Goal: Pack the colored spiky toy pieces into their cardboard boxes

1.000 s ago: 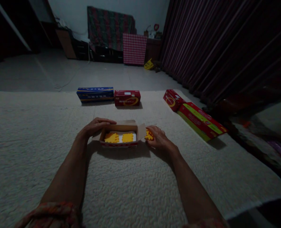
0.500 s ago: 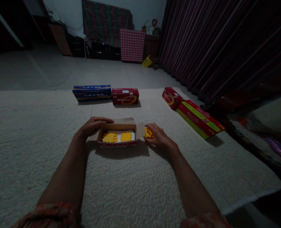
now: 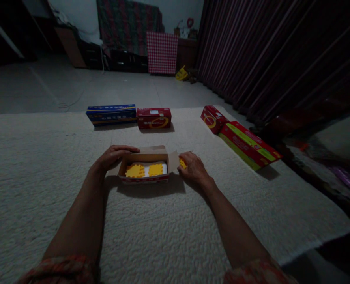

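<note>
Both forearms stretch forward over the middle of the mat, bare from patterned sleeve cuffs near the body, and draw slightly toward each other. The left hand [image 3: 112, 155] lies palm down, wrist bent a little, fingers extended to the right and lightly curled. The right hand [image 3: 193, 168] sits knuckles up, its fingers curled inward and closed in a loose grasp.
</note>
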`<state>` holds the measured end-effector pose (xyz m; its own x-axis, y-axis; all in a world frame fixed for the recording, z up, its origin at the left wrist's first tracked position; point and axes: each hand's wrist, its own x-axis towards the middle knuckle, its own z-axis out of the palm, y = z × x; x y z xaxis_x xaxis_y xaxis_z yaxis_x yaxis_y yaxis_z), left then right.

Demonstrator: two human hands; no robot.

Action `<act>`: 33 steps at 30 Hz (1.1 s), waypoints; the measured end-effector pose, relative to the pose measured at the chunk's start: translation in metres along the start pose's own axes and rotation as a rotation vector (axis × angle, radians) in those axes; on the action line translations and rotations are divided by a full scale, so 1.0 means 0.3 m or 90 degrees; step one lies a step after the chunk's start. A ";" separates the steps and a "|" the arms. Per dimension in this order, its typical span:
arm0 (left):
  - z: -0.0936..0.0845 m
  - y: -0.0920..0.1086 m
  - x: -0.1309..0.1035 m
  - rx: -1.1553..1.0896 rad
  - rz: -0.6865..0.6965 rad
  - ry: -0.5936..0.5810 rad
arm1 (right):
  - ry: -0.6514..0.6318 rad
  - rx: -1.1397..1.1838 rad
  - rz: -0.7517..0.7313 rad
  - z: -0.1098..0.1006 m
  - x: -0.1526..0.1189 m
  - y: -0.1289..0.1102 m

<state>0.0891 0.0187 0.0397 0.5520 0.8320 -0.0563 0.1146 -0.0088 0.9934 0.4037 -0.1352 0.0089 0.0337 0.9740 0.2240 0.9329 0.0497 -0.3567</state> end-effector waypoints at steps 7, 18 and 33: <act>-0.005 -0.006 0.002 0.005 -0.006 -0.005 | -0.001 0.010 -0.013 -0.002 0.002 0.001; -0.003 0.002 -0.002 -0.001 0.007 0.006 | -0.044 0.206 0.074 -0.183 -0.020 0.189; -0.012 -0.017 0.002 -0.030 0.006 0.004 | -0.092 0.161 0.030 -0.157 -0.006 0.149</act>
<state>0.0859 0.0214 0.0350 0.5474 0.8356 -0.0462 0.0707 0.0089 0.9975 0.4622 -0.1451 0.0354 0.0063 0.9970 0.0774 0.8124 0.0400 -0.5817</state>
